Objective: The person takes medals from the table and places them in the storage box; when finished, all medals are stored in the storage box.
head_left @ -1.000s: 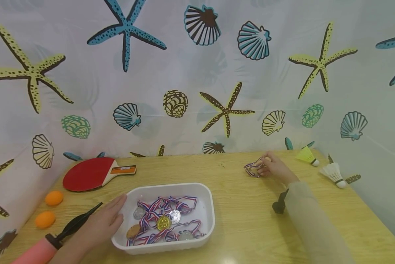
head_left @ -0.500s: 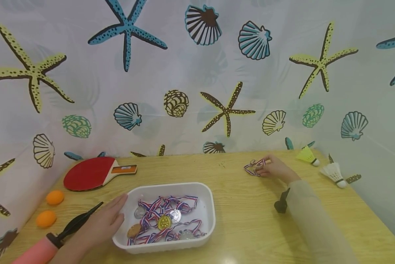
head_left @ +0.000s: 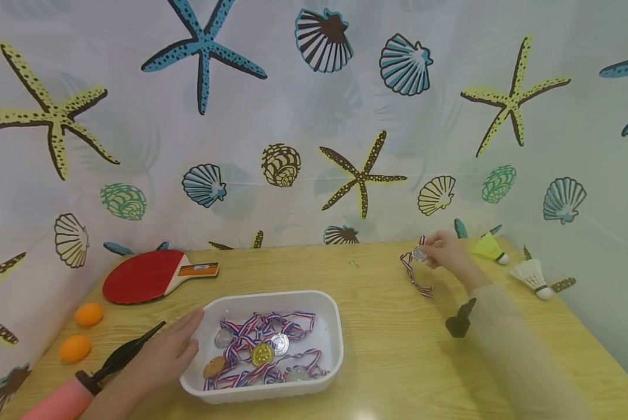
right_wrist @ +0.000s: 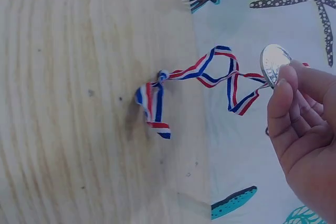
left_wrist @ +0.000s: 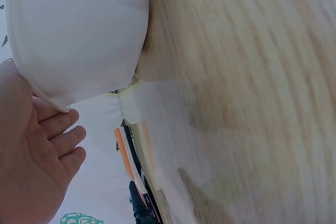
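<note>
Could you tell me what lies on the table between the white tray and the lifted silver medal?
Only bare wooden table separates the white tray from the silver medal; the head view shows it.

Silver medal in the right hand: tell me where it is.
In the head view, the silver medal is pinched by the right hand above the table's far right, left of the yellow shuttlecock, its ribbon trailing onto the wood.

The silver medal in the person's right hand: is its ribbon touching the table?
Touching. In the right wrist view the right hand pinches the silver medal, and the ribbon runs down to bunch on the table.
</note>
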The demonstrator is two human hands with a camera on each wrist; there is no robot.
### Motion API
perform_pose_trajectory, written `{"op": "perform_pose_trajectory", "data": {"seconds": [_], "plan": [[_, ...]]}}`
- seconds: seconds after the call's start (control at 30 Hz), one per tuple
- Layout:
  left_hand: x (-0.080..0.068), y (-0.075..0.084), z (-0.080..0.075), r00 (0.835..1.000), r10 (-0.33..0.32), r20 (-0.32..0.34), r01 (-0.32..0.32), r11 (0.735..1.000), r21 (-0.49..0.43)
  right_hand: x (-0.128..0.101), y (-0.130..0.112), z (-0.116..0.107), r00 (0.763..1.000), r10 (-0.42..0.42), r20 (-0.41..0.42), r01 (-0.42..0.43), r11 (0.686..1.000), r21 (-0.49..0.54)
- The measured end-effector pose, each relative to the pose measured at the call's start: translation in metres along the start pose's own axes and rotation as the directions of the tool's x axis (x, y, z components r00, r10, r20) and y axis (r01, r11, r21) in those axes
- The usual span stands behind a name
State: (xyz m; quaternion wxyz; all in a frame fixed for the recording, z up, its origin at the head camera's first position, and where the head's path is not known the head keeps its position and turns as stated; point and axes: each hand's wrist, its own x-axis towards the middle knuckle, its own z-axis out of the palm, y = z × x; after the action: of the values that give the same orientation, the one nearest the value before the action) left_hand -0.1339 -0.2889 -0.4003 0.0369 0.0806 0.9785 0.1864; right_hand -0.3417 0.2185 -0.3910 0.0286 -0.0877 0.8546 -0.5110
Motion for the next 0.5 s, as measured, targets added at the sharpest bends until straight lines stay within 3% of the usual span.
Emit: {"op": "perform_pose_trajectory", "data": {"seconds": [0.2, 0.5], "plan": [[0.0, 0.0, 0.001, 1.0, 0.004, 0.001, -0.004, 1.0, 0.003, -0.007, -0.027, -0.01, 0.998, -0.035, -0.056, 0.038, 0.998, 0.048], [0.001, -0.001, 0.0, 0.999, 0.038, -0.039, -0.037, 0.999, 0.024, -0.032, -0.079, -0.018, 0.989, -0.125, -0.078, 0.129, 0.991, 0.041]]}}
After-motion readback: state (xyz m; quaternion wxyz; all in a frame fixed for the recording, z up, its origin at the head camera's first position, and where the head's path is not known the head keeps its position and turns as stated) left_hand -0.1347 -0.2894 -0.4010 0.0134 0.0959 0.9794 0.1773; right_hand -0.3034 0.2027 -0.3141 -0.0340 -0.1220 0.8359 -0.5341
